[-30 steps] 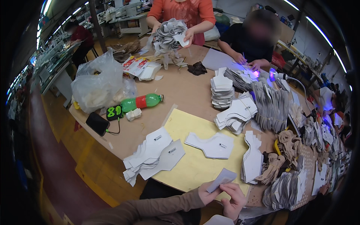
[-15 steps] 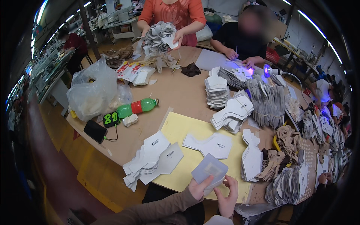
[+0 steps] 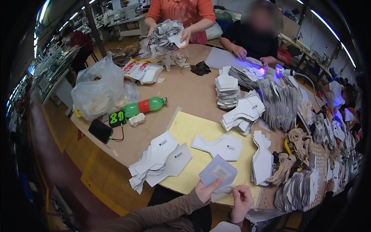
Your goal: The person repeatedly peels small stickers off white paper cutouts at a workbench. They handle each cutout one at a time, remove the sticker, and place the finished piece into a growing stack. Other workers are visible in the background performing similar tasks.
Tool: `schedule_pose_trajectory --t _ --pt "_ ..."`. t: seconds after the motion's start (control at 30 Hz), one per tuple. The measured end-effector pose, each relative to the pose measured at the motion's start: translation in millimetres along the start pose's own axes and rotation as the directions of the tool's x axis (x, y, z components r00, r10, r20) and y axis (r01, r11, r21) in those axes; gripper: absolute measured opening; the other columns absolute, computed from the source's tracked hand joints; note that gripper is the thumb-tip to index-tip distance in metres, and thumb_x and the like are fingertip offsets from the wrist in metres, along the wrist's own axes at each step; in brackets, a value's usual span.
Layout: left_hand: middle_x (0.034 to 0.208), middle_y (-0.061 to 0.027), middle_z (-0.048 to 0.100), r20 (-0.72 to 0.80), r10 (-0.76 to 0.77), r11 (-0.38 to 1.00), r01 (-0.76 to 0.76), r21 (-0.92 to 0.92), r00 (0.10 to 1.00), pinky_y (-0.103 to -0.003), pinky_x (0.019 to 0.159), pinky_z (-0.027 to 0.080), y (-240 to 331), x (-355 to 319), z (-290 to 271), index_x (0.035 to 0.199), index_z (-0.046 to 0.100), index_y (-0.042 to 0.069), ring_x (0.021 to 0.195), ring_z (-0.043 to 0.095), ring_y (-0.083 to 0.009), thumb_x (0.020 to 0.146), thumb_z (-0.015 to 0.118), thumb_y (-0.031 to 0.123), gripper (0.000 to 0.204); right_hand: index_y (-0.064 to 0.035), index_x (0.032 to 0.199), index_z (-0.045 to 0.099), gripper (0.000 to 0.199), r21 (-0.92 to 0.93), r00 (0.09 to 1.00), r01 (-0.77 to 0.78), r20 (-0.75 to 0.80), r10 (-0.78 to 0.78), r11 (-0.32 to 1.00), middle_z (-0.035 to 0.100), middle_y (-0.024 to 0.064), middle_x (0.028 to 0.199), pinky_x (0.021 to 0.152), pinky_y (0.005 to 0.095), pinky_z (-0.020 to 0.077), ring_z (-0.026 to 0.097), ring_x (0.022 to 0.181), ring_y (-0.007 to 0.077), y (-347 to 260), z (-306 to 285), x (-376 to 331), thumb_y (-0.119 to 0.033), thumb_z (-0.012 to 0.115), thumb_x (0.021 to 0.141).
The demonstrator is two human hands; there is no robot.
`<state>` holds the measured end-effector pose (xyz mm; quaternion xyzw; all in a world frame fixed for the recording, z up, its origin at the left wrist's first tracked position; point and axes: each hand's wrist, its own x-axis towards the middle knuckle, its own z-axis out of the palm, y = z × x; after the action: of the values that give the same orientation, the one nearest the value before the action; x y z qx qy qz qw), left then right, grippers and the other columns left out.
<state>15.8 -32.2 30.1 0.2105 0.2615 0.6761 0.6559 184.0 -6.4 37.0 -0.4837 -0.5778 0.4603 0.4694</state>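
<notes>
My left hand grips a translucent bluish square sheet with a pale rectangle at its centre, thumb on top. Below that sheet a whitish piece juts out, and my right hand pinches its right corner between thumb and fingers. Just beyond, a white cut piece with a small dark printed mark lies on yellow paper. Similar cut pieces are fanned out to the left, with a greyer one alongside.
Stacks of white and grey cut pieces crowd the table's right side. Left stand a green bottle, a phone and a plastic bag. Across the table, one person holds a grey bundle; another sits by a lit lamp.
My right hand has shifted right, its fingers now closed on the whitish piece's corner. The sheet in my left hand is tilted a little differently. The whole view has moved slightly.
</notes>
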Motion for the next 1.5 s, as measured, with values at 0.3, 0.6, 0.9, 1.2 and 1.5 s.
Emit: schedule_pose_trajectory --t 0.3,0.6,0.9,1.2,1.5 --pt "0.126 -0.0078 0.065 -0.033 0.09 0.918 -0.07 0.391 0.995 -0.032 0.099 0.048 1.3 -4.1 -1.2 0.133 0.056 -0.002 0.115 0.06 -0.0153 0.106 0.059 0.015 0.032 0.0038 0.092 0.062 0.005 0.149 0.989 -0.145 -0.01 0.148 0.978 0.066 0.0091 0.095 0.088 0.0297 0.0479 0.06 0.093 0.016 -6.3 -4.1 -2.2 0.002 0.067 0.093" --pt "0.11 -0.0078 0.07 0.051 0.159 0.746 -0.154 0.648 0.986 -0.028 0.09 0.051 -8.5 -8.2 -3.6 0.129 0.061 -0.004 0.102 0.063 -0.0131 0.106 0.06 0.019 0.033 0.0034 0.096 0.062 0.007 0.021 0.997 -0.071 0.0 0.071 0.997 0.064 0.0043 0.089 0.081 0.0252 0.0472 0.06 0.086 0.0102 -5.0 -2.7 4.6 -0.003 0.065 0.096" --pt "0.113 -0.0106 0.069 0.081 0.024 0.761 -0.071 0.645 0.996 -0.03 0.091 0.051 -8.4 -6.7 -9.5 0.131 0.059 -0.004 0.101 0.064 -0.0154 0.106 0.06 0.02 0.035 0.0029 0.096 0.061 0.009 0.442 0.946 -0.324 0.181 0.27 0.836 0.066 0.0042 0.088 0.073 0.0229 0.0478 0.059 0.077 0.0092 -14.7 -6.7 -1.0 -0.005 0.063 0.097" --pt "0.12 -0.0118 0.068 0.174 0.069 0.783 -0.161 0.601 0.982 -0.031 0.097 0.05 -21.4 -5.2 -2.6 0.139 0.054 -0.003 0.108 0.064 -0.0173 0.106 0.056 0.013 0.037 0.0026 0.098 0.061 0.011 0.429 0.941 -0.337 0.158 0.298 0.838 0.066 0.0049 0.086 0.068 0.0228 0.0497 0.061 0.075 0.0084 -16.3 -6.6 1.1 -0.008 0.065 0.097" --pt "0.132 -0.0147 0.064 0.163 0.06 0.705 -0.157 0.691 0.985 -0.033 0.101 0.05 -25.4 -2.9 -13.4 0.143 0.05 -0.003 0.119 0.062 -0.0199 0.105 0.053 0.005 0.039 0.0042 0.099 0.063 0.01 0.57 0.944 -0.318 0.111 0.312 0.758 0.067 0.0057 0.085 0.066 0.023 0.0499 0.061 0.073 0.0084 -17.8 -3.1 2.0 -0.004 0.067 0.096"
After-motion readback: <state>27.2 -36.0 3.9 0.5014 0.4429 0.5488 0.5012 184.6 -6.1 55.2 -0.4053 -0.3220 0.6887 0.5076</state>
